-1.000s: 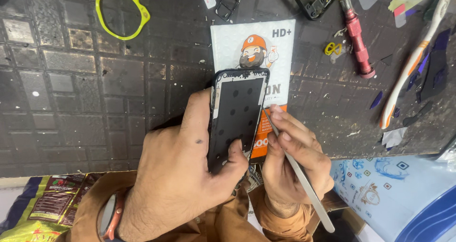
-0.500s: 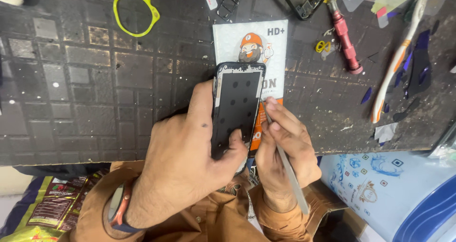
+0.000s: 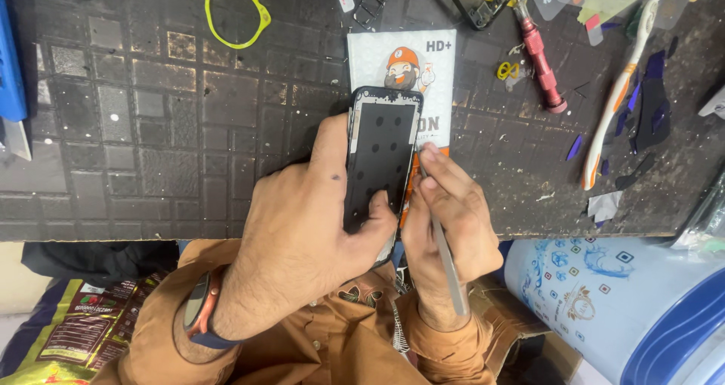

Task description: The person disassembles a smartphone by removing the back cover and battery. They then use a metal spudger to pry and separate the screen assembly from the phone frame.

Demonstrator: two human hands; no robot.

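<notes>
Gripping a phone frame (image 3: 380,158), left hand (image 3: 302,226) closed; right hand (image 3: 445,219) pinches a metal tool (image 3: 447,268).

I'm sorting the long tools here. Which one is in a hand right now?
The slim grey metal tool, gripped in the right hand beside the phone frame. The red screwdriver and toothbrush lie untouched on the mat.

dark tiled bench mat (image 3: 136,128) | yellow ring (image 3: 236,15) | red screwdriver (image 3: 541,61) | toothbrush (image 3: 615,98) | white packet (image 3: 404,60)

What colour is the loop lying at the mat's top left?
Yellow-green loop, clearest in the head view.
</notes>
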